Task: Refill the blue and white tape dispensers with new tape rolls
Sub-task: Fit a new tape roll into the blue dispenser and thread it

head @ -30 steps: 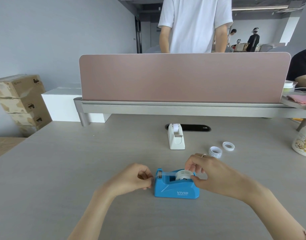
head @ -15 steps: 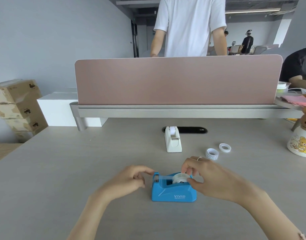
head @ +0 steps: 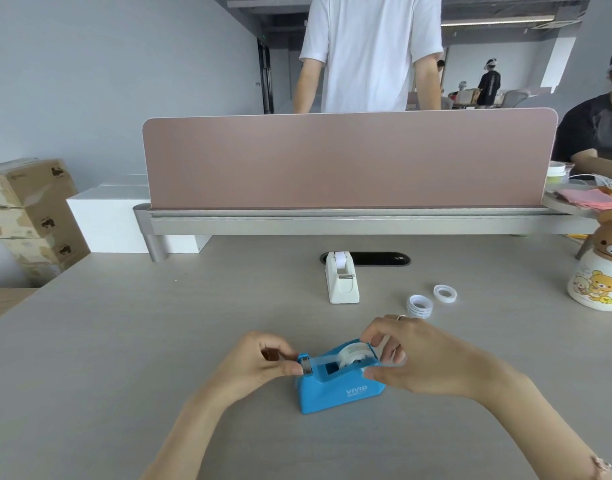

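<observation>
A blue tape dispenser (head: 339,391) stands on the grey desk (head: 124,341) in front of me, with a clear tape roll (head: 354,353) seated in it. A strip of tape runs from the roll to the cutter at its left end. My left hand (head: 259,363) pinches the tape end at the cutter. My right hand (head: 411,355) curls round the rear of the dispenser by the roll. Farther back stands a white tape dispenser (head: 341,278) with a white roll in it. Two loose tape rings (head: 419,305) (head: 445,293) lie to its right.
A pink divider panel (head: 346,157) closes off the back of the desk, with a black cable slot (head: 380,259) below it. A bear-printed jar (head: 598,275) stands at the right edge. Cardboard boxes (head: 31,209) are stacked at the left. People stand and sit behind the divider.
My left hand has closed in on the cutter end and now pinches the tape there. The blue dispenser has turned slightly. The view has tilted a little.
</observation>
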`<state>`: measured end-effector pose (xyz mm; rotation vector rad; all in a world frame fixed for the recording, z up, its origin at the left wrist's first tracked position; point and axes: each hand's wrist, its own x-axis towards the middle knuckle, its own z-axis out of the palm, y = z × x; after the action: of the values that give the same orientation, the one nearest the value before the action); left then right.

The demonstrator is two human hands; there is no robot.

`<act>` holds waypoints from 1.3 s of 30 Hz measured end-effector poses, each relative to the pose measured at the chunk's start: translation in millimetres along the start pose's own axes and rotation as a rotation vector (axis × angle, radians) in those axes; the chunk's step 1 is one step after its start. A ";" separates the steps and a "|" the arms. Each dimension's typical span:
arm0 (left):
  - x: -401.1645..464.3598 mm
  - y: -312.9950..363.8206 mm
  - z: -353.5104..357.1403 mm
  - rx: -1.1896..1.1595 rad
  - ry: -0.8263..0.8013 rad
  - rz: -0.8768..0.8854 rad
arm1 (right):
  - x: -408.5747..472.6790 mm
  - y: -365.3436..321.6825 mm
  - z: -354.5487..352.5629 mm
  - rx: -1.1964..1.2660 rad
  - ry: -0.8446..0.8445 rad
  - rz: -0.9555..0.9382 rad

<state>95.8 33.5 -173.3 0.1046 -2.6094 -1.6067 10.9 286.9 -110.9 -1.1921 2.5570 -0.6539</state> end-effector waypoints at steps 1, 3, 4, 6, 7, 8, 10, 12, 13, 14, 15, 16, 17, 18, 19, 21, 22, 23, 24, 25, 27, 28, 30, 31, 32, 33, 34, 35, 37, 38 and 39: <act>0.4 -1.0 0.5 -0.005 0.009 0.001 | 0.1 0.0 1.4 -0.004 -0.021 0.010; 0.5 -2.9 1.0 -0.014 0.007 0.006 | 1.8 0.2 4.5 0.005 -0.027 0.019; 0.8 -4.4 1.0 -0.012 -0.001 0.006 | 3.2 1.2 5.8 0.013 -0.018 0.021; 0.9 -6.8 -0.1 -0.009 -0.024 0.012 | 7.0 3.9 7.8 0.053 -0.005 0.025; 0.9 -7.5 -1.1 -0.010 -0.036 0.009 | 9.4 6.4 9.0 0.085 0.000 0.028; 0.8 -7.4 -1.4 -0.009 -0.043 0.005 | 11.6 8.8 10.1 0.121 0.014 0.032; 0.0 -4.2 -0.1 0.006 -0.060 0.011 | 16.3 15.9 13.4 0.180 0.067 0.051; -0.5 0.5 4.4 0.056 -0.067 0.023 | 20.9 23.8 19.3 0.215 0.137 0.090; -0.1 3.0 7.4 0.086 -0.069 0.031 | 22.8 26.9 23.3 0.223 0.169 0.111; 0.2 4.9 10.0 0.111 -0.071 0.038 | 24.6 29.1 28.0 0.228 0.199 0.126; 0.2 7.1 12.2 0.126 -0.076 0.040 | 26.5 30.4 33.1 0.243 0.231 0.132; 0.0 8.9 14.0 0.132 -0.084 0.035 | 28.1 30.6 38.2 0.273 0.259 0.128; 0.0 9.7 15.1 0.130 -0.093 0.033 | 29.2 29.9 43.2 0.312 0.279 0.122; 0.3 9.8 16.3 0.124 -0.101 0.035 | 29.3 28.4 47.1 0.347 0.294 0.116; 0.4 9.1 17.3 0.122 -0.105 0.035 | 29.0 27.0 50.4 0.372 0.305 0.115; 1.0 8.0 19.2 0.135 -0.097 0.026 | 28.9 25.9 54.6 0.393 0.328 0.114; 1.3 7.7 19.9 0.147 -0.090 0.021 | 28.9 25.8 56.1 0.395 0.337 0.112; 1.6 7.2 20.5 0.162 -0.085 0.017 | 28.9 25.3 57.1 0.395 0.342 0.110; 1.6 7.3 21.0 0.174 -0.080 0.015 | 28.8 24.7 57.7 0.397 0.345 0.106; 1.8 7.6 21.2 0.182 -0.079 0.014 | 28.6 24.0 58.1 0.404 0.344 0.101; 1.6 9.4 21.4 0.196 -0.081 0.018 | 28.2 22.4 58.3 0.419 0.336 0.088; 1.7 9.9 21.4 0.207 -0.082 0.020 | 27.8 21.9 57.9 0.421 0.331 0.083; 1.3 11.8 21.3 0.222 -0.091 0.023 | 27.7 22.1 57.3 0.422 0.323 0.073; 1.1 12.9 21.2 0.235 -0.094 0.024 | 27.8 22.6 57.0 0.424 0.316 0.070; 1.2 14.2 21.0 0.251 -0.095 0.024 | 27.9 22.6 57.0 0.422 0.307 0.065; 1.5 15.2 20.6 0.268 -0.095 0.028 | 27.8 22.5 57.1 0.417 0.297 0.062; 1.6 16.6 20.2 0.284 -0.094 0.038 | 27.8 21.9 57.1 0.412 0.286 0.059; 1.9 17.2 20.1 0.299 -0.095 0.044 | 27.5 21.1 56.8 0.406 0.274 0.057; 2.2 18.6 20.0 0.323 -0.097 0.043 | 26.8 18.9 55.3 0.414 0.251 0.056; 2.1 18.4 20.5 0.336 -0.101 0.041 | 26.6 18.0 54.4 0.431 0.242 0.061; 1.9 18.0 21.0 0.350 -0.108 0.040 | 26.5 17.0 53.4 0.445 0.237 0.069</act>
<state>91.4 60.1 -166.6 -0.0150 -2.9291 -1.1583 4.0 260.5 -166.5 -0.9162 2.4265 -1.3299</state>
